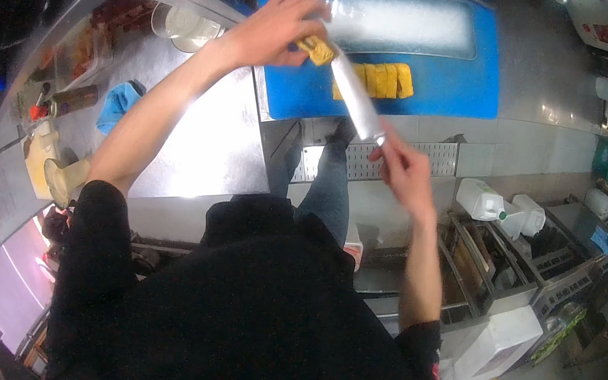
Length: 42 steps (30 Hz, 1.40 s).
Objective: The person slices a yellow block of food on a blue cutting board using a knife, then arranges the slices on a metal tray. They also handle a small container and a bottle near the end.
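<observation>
My right hand (405,173) grips the handle of a kitchen knife (357,100), whose blade slants up and left across a blue cutting board (456,98). The blade's far end meets a yellow rolled piece (320,52), which looks like rolled omelette. My left hand (285,29) holds that piece between its fingers, slightly blurred. Beside the blade lies a row of several cut yellow slices (387,81), standing close together; the blade hides part of the row. Behind them on the board is a long, clear, shiny tray or sheet (408,24).
A steel counter (211,133) adjoins the board at left, with a blue cloth (117,107) and clear round containers (183,28). White plastic jugs (481,200) stand at right beside steel equipment with open wells (560,230). A perforated panel (404,161) lies below the board.
</observation>
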Motion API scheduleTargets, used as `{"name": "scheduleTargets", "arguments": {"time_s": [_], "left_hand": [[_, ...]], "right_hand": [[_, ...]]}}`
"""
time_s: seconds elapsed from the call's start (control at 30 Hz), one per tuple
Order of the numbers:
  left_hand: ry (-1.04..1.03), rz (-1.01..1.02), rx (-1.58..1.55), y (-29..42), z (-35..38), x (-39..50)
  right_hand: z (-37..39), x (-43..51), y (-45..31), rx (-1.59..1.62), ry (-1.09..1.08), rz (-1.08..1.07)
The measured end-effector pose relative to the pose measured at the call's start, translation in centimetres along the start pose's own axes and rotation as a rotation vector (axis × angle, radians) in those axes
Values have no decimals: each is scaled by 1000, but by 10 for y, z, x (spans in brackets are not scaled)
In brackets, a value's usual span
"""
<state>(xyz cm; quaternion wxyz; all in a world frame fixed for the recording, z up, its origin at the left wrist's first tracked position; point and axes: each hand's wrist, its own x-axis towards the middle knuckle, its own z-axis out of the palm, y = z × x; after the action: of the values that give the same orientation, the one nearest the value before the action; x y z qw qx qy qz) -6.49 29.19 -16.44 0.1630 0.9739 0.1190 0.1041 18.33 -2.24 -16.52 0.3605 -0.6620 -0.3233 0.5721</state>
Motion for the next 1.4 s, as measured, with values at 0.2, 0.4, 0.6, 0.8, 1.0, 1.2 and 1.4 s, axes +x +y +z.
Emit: {"name": "scheduleTargets", "arguments": {"time_s": [0.2, 0.4, 0.6, 0.8, 1.0, 1.2, 1.4], "left_hand": [[-40, -116, 73, -44, 28, 31], [-116, -162, 66, -41, 27, 39], [52, -200, 28, -31, 17, 30], [235, -695, -429, 66, 42, -17], [429, -931, -600, 104, 101, -18], [426, -971, -662, 104, 115, -17], [428, -1005, -654, 108, 116, -19]], "right_hand": [[-44, 79, -43, -184, -69, -108], [-64, 71, -56, -245, 10, -63], [-57, 1, -32, -183, 175, -50], [45, -70, 11, -208, 370, -204], [90, -73, 19, -303, 450, -231], [101, -73, 21, -343, 478, -199], [113, -70, 26, -424, 514, -272]]}}
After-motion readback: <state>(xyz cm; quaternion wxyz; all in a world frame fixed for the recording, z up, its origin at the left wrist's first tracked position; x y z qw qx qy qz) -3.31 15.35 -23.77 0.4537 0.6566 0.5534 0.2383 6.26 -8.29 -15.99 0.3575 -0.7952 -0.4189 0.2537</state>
